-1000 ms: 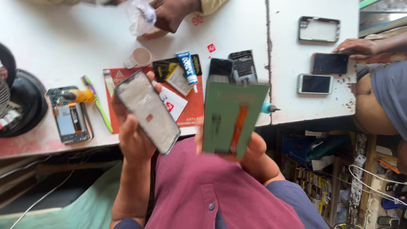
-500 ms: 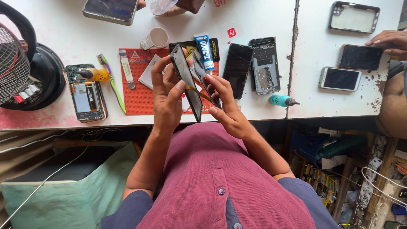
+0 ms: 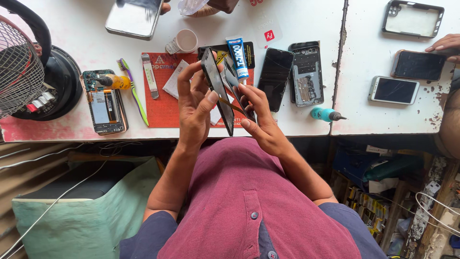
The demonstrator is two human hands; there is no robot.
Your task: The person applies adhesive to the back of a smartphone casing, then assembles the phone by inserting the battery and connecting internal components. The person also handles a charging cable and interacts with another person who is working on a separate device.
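Holding a phone edge-on in your left hand, you have the fingers closed along its side and the thumb on the near face. Your right hand pinches a thin panel just beside the phone; a flex strip runs between the two parts. Both are raised above the red mat at the near edge of the white table.

Surroundings: a glue tube lies on a dark packet beyond your hands. To the right lie a black screen and an opened phone back, side by side, then a teal bottle near the table's crack. To the left of the mat lie a green toothbrush, a metal tool and an opened phone with a yellow bottle across it. A fan stands at the far left.

Containers: a small cup sits above the mat; contents cannot be told.

Other people: one hand touches a dark phone at the right; a white phone and a case lie nearby.
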